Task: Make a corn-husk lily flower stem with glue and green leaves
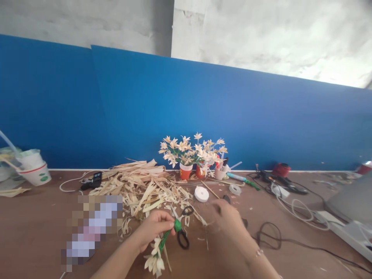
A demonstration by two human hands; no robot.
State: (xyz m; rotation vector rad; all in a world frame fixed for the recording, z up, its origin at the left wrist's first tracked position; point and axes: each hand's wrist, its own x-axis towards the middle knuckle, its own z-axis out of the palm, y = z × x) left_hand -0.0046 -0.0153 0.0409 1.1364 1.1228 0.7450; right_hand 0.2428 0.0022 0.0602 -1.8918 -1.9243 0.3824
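Observation:
My left hand (158,228) is closed on an artificial flower stem (164,239) wrapped in green. Its cream petals (155,261) hang downward below my fingers, and a green lump shows at the top by my thumb. Just behind that lump lie scissors (183,239) with black handles, their blades partly hidden. To the right, my right hand (226,215) hovers over the table beside a white tape roll (201,194). Motion smears its fingers, so I cannot see whether they hold anything.
Dried husk strips (145,186) are heaped behind my left hand. Cream flowers stand in red paper cups (186,172) by the blue partition (145,100). A clear tape roll (235,189), black cables (269,234) and a power strip (345,236) lie rightward. White cups (36,174) stand far left.

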